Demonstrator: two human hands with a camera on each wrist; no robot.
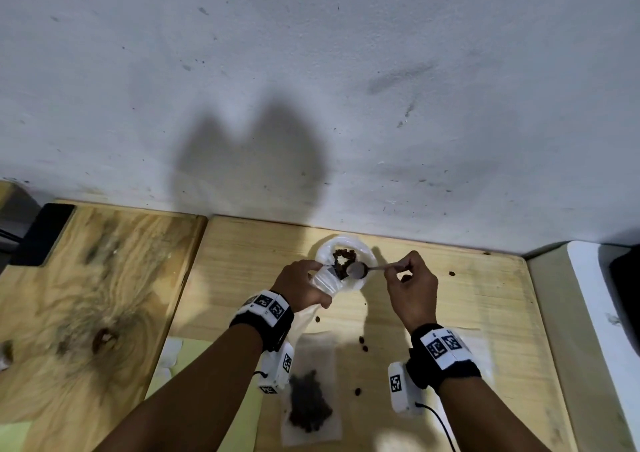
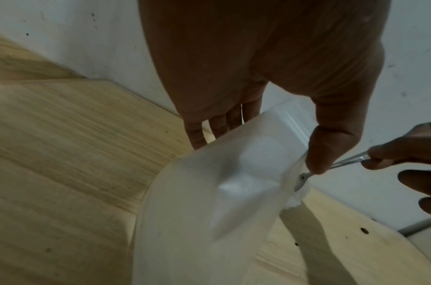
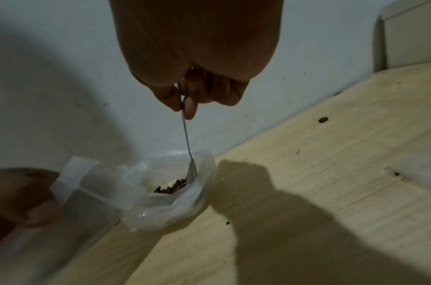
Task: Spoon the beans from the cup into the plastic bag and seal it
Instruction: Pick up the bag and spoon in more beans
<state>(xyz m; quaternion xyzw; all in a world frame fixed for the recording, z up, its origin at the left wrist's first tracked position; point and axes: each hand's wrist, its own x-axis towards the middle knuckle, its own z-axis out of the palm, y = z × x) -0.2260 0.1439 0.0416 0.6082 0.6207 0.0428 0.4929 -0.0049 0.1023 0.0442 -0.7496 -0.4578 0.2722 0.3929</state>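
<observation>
While the left hand (image 1: 300, 283) pinches the limp plastic bag (image 1: 323, 283) beside the cup (image 1: 346, 261) near the wall, its flimsy rim needs holding at the mouth. Left wrist: the thumb (image 2: 319, 152) clamps the zip edge. Right wrist: the right hand (image 3: 192, 81) pinches the thin spoon (image 3: 188, 152) over light, loose beans (image 3: 171, 188).

spoon (image 2: 304, 178) bowl: hidden behind bag (image 2: 209, 212) | left fingertips: hidden by bag

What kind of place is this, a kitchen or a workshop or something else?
Probably a plain home or improvised work corner; I cannot tell more. Bare wooden boards serve as the table against a scuffed white wall, and loose beans lie scattered on the wood.
</observation>
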